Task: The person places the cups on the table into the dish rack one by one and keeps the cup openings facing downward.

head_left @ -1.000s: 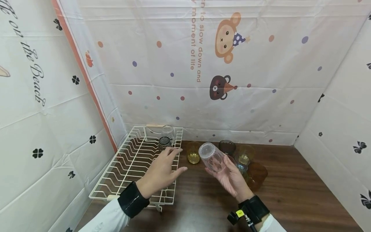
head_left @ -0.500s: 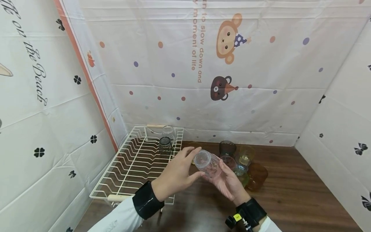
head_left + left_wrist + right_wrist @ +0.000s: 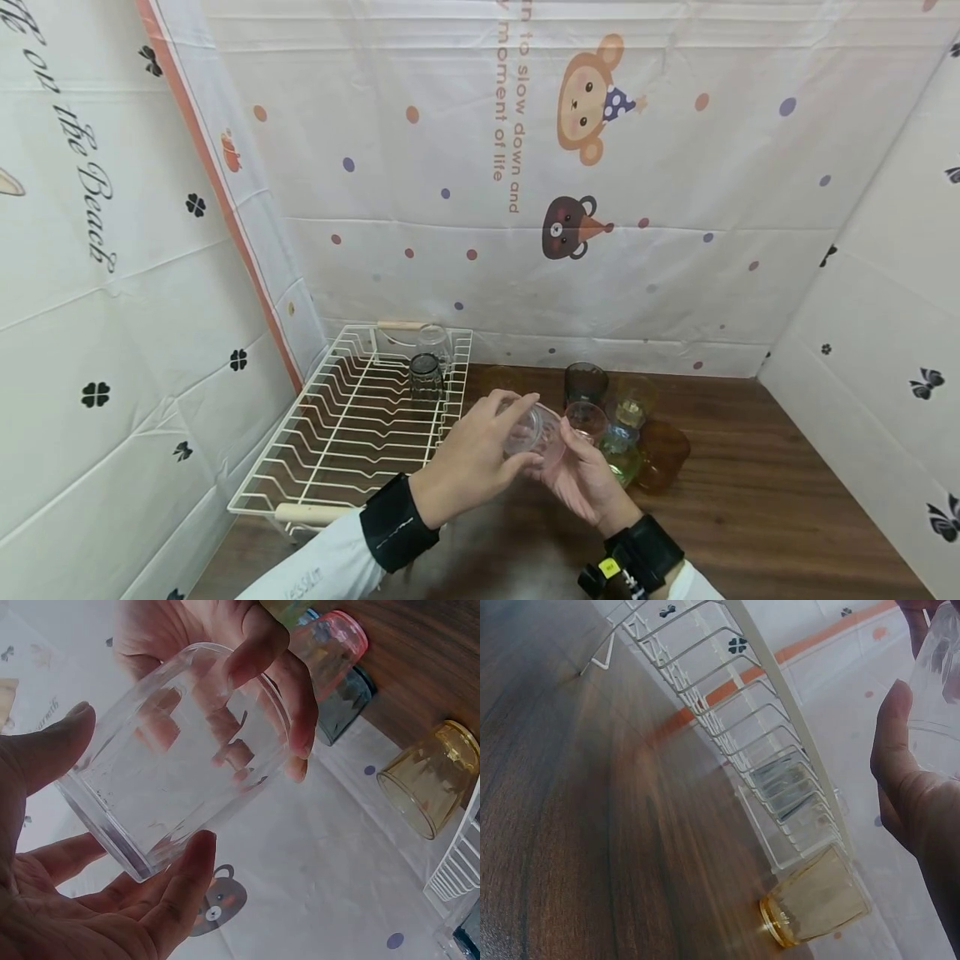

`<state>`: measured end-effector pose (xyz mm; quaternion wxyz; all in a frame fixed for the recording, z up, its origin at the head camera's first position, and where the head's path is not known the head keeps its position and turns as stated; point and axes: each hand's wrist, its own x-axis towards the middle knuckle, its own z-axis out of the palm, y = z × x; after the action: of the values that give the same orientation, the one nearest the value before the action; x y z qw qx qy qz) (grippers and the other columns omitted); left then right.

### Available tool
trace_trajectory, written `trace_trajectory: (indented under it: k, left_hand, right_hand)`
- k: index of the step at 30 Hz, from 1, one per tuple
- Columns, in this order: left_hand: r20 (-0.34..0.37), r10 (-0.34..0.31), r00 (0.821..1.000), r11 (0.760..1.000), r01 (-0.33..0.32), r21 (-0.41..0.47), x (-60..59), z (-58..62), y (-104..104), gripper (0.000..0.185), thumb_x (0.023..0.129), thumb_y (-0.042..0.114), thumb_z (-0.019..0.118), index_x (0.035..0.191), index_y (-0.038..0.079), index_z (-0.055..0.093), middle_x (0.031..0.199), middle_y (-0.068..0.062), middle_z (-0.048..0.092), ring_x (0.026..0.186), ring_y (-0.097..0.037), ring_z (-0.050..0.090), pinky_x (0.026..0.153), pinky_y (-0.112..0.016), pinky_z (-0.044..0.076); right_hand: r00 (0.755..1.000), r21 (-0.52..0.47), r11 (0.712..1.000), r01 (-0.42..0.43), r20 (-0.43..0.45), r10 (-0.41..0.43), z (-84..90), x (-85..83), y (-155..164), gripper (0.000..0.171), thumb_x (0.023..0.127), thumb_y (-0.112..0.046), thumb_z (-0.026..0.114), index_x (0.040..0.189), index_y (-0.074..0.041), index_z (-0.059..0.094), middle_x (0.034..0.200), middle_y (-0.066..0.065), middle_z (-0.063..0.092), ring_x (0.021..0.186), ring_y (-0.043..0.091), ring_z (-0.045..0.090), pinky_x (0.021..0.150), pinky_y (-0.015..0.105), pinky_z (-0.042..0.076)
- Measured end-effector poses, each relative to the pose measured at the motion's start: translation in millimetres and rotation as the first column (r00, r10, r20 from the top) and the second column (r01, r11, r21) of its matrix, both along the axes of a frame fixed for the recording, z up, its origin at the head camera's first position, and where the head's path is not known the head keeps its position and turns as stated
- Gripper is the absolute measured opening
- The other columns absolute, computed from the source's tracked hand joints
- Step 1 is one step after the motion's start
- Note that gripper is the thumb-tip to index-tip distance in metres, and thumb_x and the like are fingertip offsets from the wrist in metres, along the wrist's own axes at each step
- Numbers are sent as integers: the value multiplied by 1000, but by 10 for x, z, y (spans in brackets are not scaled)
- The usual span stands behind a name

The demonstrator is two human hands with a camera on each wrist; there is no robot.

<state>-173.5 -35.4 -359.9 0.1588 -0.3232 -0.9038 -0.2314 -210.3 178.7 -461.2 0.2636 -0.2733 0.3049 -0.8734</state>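
Between my two hands is a clear drinking glass [image 3: 534, 432], tilted, its thick base toward my left hand. My right hand [image 3: 587, 486] grips the glass near its rim, fingers wrapped round the side. My left hand [image 3: 471, 457] has its thumb and fingers about the base end. In the left wrist view, the left thumb and fingertips lie against the clear glass [image 3: 180, 772], and right fingers show through its wall. The right wrist view catches only part of the glass [image 3: 937, 712] at its edge.
A white wire dish rack [image 3: 775, 682] stands at left, with a dark glass [image 3: 426, 379] and a clear glass [image 3: 435, 337] in its far corner. A yellow glass [image 3: 431, 784] stands beside the rack. Several coloured glasses, including pink [image 3: 587, 419], green [image 3: 621, 462] and amber [image 3: 663, 457], cluster at right.
My left hand has moved right, away from the rack, and taken hold of the clear glass's base end. The right hand has brought the glass slightly left and lower.
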Motion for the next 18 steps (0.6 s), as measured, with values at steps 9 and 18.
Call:
trace_trajectory:
  k: [9, 18]
  left_hand:
    - [-14, 5, 1000, 1000, -6, -15, -1, 5, -24, 74, 94, 38, 83, 158, 19, 53, 136, -9, 65, 118, -22, 66, 93, -39, 59]
    - [-20, 3, 1000, 1000, -4, -15, -12, -17, -48, 74, 94, 39, 83, 158, 19, 53, 135, -8, 66, 117, -22, 66, 93, -39, 60]
  right_hand:
    - [1000, 6, 1000, -15, -10, 15, -5, 3, -21, 49, 119, -36, 18, 162, -23, 38, 163, -5, 53, 149, 20, 55, 118, 48, 51]
    - [1000, 9, 1000, -24, -6, 24, -24, -9, -48, 49, 118, -38, 18, 162, -24, 37, 161, -4, 54, 146, 19, 57, 116, 45, 52]
